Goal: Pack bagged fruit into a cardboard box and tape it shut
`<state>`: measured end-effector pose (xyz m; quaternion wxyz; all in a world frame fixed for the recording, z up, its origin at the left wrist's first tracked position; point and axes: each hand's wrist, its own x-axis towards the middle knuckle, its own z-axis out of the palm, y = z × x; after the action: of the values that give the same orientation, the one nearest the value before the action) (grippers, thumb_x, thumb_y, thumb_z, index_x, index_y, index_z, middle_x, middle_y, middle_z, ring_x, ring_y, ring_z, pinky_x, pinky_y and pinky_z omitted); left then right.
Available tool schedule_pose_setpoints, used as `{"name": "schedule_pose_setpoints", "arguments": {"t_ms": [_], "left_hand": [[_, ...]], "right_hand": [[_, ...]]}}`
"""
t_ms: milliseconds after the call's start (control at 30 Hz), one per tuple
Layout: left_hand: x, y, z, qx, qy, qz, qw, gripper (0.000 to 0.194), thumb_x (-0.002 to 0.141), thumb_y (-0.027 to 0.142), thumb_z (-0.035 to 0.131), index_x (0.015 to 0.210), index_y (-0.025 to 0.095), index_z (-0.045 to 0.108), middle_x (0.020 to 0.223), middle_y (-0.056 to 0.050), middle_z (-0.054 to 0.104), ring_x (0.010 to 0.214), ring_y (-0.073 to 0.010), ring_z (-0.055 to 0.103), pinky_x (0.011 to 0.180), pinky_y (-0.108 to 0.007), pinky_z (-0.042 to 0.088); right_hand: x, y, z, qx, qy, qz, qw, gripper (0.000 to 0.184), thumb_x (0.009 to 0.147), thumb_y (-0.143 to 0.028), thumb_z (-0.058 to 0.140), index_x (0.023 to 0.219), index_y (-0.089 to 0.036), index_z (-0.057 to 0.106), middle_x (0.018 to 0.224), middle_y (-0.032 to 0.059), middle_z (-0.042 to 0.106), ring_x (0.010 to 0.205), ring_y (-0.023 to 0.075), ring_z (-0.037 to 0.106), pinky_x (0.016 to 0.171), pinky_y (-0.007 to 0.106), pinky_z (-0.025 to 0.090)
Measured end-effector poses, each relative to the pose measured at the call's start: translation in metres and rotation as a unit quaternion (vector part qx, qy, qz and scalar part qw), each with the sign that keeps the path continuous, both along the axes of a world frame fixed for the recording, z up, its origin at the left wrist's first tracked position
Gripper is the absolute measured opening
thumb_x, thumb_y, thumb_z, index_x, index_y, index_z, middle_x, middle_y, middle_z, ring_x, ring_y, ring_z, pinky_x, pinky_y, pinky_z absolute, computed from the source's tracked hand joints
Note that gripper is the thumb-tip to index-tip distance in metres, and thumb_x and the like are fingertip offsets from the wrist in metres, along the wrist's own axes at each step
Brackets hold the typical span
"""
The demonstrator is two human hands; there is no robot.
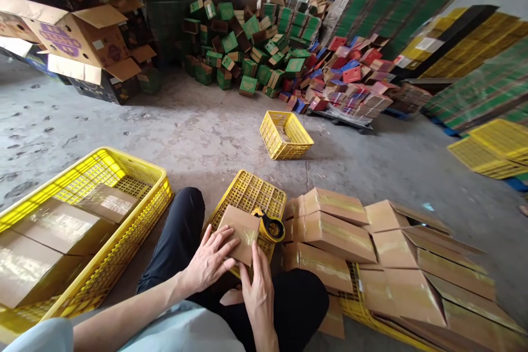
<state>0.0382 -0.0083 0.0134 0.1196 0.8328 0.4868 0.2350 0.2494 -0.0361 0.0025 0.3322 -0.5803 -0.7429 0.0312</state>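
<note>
A small cardboard box (pixel 246 229) with clear tape across its top rests on an upturned yellow plastic crate (pixel 249 190) between my knees. My left hand (pixel 212 257) lies on the box's left side, its fingers stretched out flat over the top. At the near right edge, my right hand (pixel 258 286) touches the box with straight fingers, the thumb set apart from them. Just right of the box, a yellow and black tape dispenser (pixel 272 227) lies on the crate. The underside of the box is hidden.
On my left, a long yellow crate (pixel 163 187) holds several taped boxes. Flattened, taped cartons (pixel 396 280) are piled at my right. Ahead on the floor stands a smaller yellow crate (pixel 286 136). Green boxes (pixel 247 66) and red-blue boxes (pixel 350 74) lie heaped farther back.
</note>
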Motion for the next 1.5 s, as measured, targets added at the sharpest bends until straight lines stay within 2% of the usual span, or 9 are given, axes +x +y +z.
{"name": "schedule_pose_setpoints", "arguments": {"t_ms": [200,333,467,600,700,900,1033,1333,1500], "left_hand": [[0.0,-0.001,-0.002,-0.006,0.006,-0.01,1.0,0.056,0.11,0.054,0.045,0.158,0.026,0.052,0.161,-0.012,0.053,0.155,-0.0306,0.042,0.132,-0.063,0.021],[-0.008,-0.005,-0.007,-0.005,0.014,-0.02,1.0,0.062,0.111,0.053,0.043,0.166,0.026,0.038,0.166,-0.01,0.048,0.157,-0.0288,0.039,0.133,-0.062,0.019],[-0.024,-0.011,-0.013,0.002,0.018,0.008,1.0,0.069,0.112,0.05,0.04,0.172,0.025,0.018,0.17,-0.011,0.042,0.159,-0.0281,0.037,0.133,-0.058,0.022],[-0.03,-0.017,-0.016,0.01,0.025,0.027,0.999,0.07,0.113,0.049,0.039,0.173,0.026,0.012,0.172,-0.01,0.038,0.16,-0.0275,0.036,0.132,-0.055,0.028],[-0.021,-0.018,-0.014,0.021,0.032,0.027,0.999,0.074,0.111,0.053,0.041,0.173,0.022,0.015,0.173,-0.012,0.037,0.161,-0.0284,0.033,0.13,-0.055,0.032],[0.004,-0.012,-0.002,0.033,0.032,0.005,0.999,0.071,0.107,0.064,0.042,0.163,0.02,0.045,0.168,-0.015,0.044,0.159,-0.0334,0.035,0.129,-0.059,0.033],[0.012,-0.005,0.002,0.034,0.024,0.012,0.999,0.076,0.105,0.069,0.042,0.165,0.023,0.042,0.153,-0.016,0.059,0.148,-0.0331,0.047,0.129,-0.062,0.03],[-0.009,0.001,0.007,0.028,0.036,-0.033,0.998,0.067,0.105,0.067,0.044,0.159,0.028,0.052,0.156,-0.012,0.057,0.149,-0.0316,0.048,0.132,-0.062,0.023],[-0.013,0.0,0.008,0.006,0.026,-0.04,0.999,0.062,0.108,0.062,0.041,0.156,0.025,0.054,0.162,-0.012,0.053,0.153,-0.0294,0.045,0.133,-0.059,0.022]], "right_hand": [[0.004,-0.001,0.0,0.002,-0.019,-0.008,1.0,0.044,0.109,-0.042,0.056,0.149,-0.026,0.062,0.139,0.0138,0.069,0.122,0.0296,0.073,0.097,0.041,0.065],[0.003,-0.002,0.003,0.013,-0.024,-0.012,1.0,0.038,0.108,-0.038,0.057,0.141,-0.022,0.066,0.141,0.0155,0.068,0.126,0.0315,0.071,0.1,0.045,0.063],[0.001,0.002,0.007,0.011,-0.013,0.01,1.0,0.043,0.108,-0.034,0.057,0.149,-0.022,0.057,0.146,0.0155,0.067,0.135,0.0332,0.064,0.108,0.052,0.059],[0.002,0.007,0.007,-0.015,-0.018,0.021,1.0,0.057,0.108,-0.037,0.057,0.162,-0.026,0.044,0.147,0.0148,0.064,0.135,0.0338,0.063,0.108,0.054,0.059],[0.003,0.009,0.005,-0.008,-0.02,0.019,1.0,0.057,0.108,-0.039,0.057,0.163,-0.029,0.045,0.145,0.0141,0.065,0.134,0.035,0.063,0.107,0.055,0.059],[0.004,0.01,-0.001,0.022,-0.027,0.042,0.999,0.056,0.109,-0.034,0.056,0.164,-0.028,0.045,0.154,0.0154,0.06,0.144,0.0357,0.057,0.109,0.055,0.058],[0.002,0.006,-0.004,0.022,-0.012,0.046,0.999,0.054,0.109,-0.034,0.055,0.162,-0.028,0.047,0.154,0.0138,0.062,0.144,0.0341,0.059,0.109,0.052,0.06],[-0.003,0.005,0.003,-0.016,-0.008,0.029,0.999,0.048,0.108,-0.038,0.057,0.155,-0.027,0.055,0.148,0.0143,0.064,0.14,0.0351,0.06,0.11,0.056,0.058],[-0.012,0.013,0.013,-0.059,-0.042,0.033,0.997,0.06,0.101,-0.055,0.064,0.157,-0.035,0.053,0.148,0.0147,0.053,0.135,0.0385,0.06,0.106,0.057,0.06]]}}
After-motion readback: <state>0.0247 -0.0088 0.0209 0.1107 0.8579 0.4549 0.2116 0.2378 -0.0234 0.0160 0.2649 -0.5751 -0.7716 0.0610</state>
